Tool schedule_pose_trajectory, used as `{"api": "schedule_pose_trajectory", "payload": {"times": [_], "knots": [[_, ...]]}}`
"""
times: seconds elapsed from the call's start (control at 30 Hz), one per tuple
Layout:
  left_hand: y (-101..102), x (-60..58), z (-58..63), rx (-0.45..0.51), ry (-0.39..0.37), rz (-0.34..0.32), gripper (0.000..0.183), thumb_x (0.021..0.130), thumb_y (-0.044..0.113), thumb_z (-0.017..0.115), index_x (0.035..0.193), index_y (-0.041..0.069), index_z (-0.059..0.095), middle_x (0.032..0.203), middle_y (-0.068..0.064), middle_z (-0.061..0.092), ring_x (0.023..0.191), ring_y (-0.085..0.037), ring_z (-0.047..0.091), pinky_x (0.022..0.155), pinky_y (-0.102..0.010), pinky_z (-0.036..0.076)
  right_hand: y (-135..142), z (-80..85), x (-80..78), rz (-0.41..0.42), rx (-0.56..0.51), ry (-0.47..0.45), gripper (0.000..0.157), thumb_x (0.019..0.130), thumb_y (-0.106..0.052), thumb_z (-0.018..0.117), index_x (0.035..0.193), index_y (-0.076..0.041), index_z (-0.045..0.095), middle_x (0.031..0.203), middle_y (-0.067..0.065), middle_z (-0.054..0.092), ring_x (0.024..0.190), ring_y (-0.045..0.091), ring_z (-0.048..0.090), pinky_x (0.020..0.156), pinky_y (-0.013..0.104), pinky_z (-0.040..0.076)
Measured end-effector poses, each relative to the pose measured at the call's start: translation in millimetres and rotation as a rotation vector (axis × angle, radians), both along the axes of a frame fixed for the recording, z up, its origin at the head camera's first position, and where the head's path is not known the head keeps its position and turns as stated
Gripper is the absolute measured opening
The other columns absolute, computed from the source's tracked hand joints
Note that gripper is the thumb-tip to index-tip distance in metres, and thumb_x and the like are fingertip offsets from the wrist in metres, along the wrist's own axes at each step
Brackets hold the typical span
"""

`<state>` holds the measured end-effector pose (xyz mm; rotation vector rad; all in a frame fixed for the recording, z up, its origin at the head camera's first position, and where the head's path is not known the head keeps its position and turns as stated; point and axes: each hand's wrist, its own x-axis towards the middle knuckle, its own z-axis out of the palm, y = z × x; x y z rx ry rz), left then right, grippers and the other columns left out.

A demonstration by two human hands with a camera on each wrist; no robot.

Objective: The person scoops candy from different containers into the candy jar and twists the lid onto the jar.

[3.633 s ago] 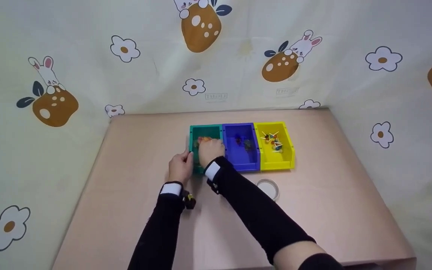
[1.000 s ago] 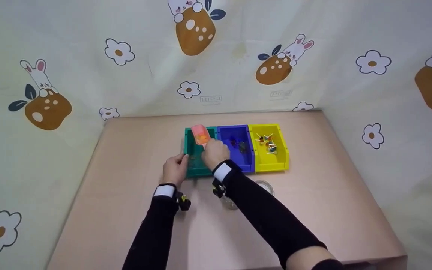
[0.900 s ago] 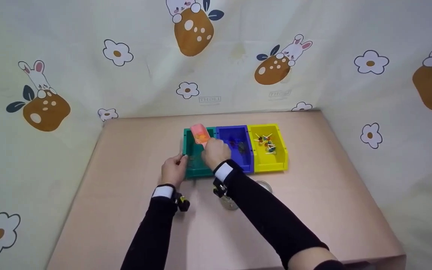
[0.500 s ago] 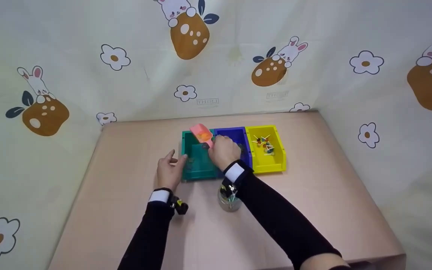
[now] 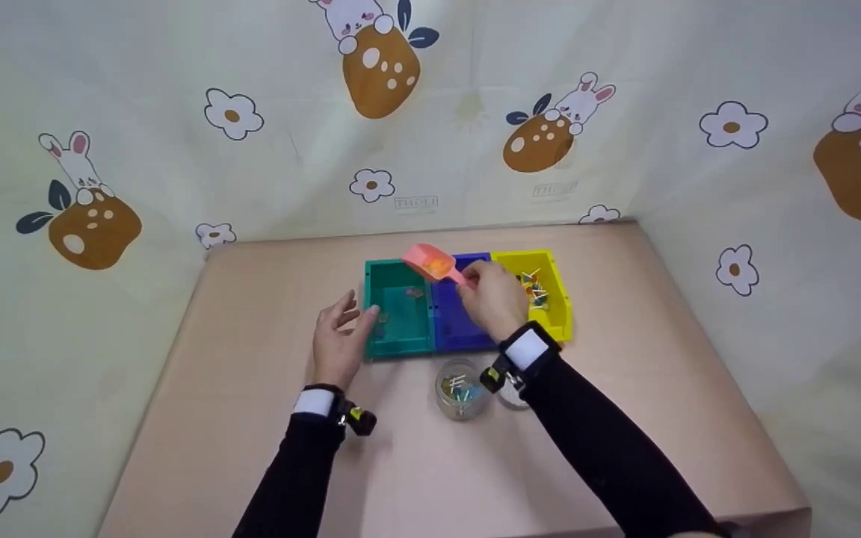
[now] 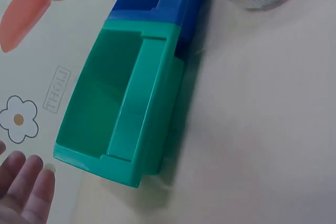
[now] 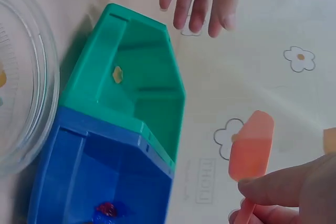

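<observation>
A pink scoop (image 5: 421, 255) with orange-yellow pieces in its bowl is up over the bins. My right hand (image 5: 496, 300) pinches its handle between thumb and fingers, as the right wrist view also shows. Under the scoop is the back of the green bin (image 5: 403, 348) and of the blue bin (image 5: 462, 329). A few small pieces lie in the green bin; the right wrist view shows a red and blue cluster in the blue bin (image 7: 131, 174). Beside the green bin's left wall my left hand (image 5: 338, 345) is held with loose, spread fingers and nothing in them.
A clear jar (image 5: 442, 403) holding white-stemmed colourful pieces stands in front of the blue bin. A round lid-like disc (image 5: 514, 397) lies partly behind my right wrist. The yellow bin (image 5: 550, 327) at the right holds several white-stemmed pieces. A patterned curtain (image 5: 288, 172) rises behind the table.
The scoop has come up out of the green bin and moved right with my right hand, pieces in its bowl. My left hand has let go of the green bin's edge.
</observation>
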<state>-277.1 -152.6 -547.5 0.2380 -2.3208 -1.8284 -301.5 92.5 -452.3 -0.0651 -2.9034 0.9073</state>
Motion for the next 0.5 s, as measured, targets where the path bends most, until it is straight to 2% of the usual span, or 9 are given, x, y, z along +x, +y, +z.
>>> {"api": "schedule_pose_trajectory", "payload": {"times": [0.2,0.33,0.5], "knots": [[9,12.9,-0.3,0.044,0.013,-0.078,0.072,0.103,0.039,0.078,0.165,0.013,0.051,0.162,-0.009,0.052,0.15,-0.028,0.056,0.122,-0.046,0.051,22,9.3,16.6,-0.005,-0.072,0.014,0.025,0.105,-0.027,0.077,0.124,-0.01,0.079,0.113,0.009,0.078,0.097,0.029,0.067,0.091,0.043,0.058],[17,22.6,-3.9,0.078,0.015,-0.135,0.074,0.103,0.036,0.08,0.166,0.014,0.049,0.164,-0.011,0.051,0.151,-0.034,0.057,0.12,-0.047,0.053,34,13.9,29.9,0.004,-0.073,0.051,0.027,0.104,-0.027,0.078,0.124,-0.009,0.079,0.118,0.011,0.076,0.103,0.03,0.066,0.095,0.045,0.057],[28,33.0,-11.7,0.089,0.038,-0.201,0.08,0.1,0.03,0.083,0.168,0.01,0.045,0.166,-0.016,0.049,0.153,-0.038,0.054,0.121,-0.049,0.053,50,16.8,47.0,0.019,-0.081,0.122,0.026,0.102,-0.023,0.08,0.121,-0.005,0.079,0.115,0.014,0.074,0.102,0.031,0.067,0.093,0.047,0.057]]}}
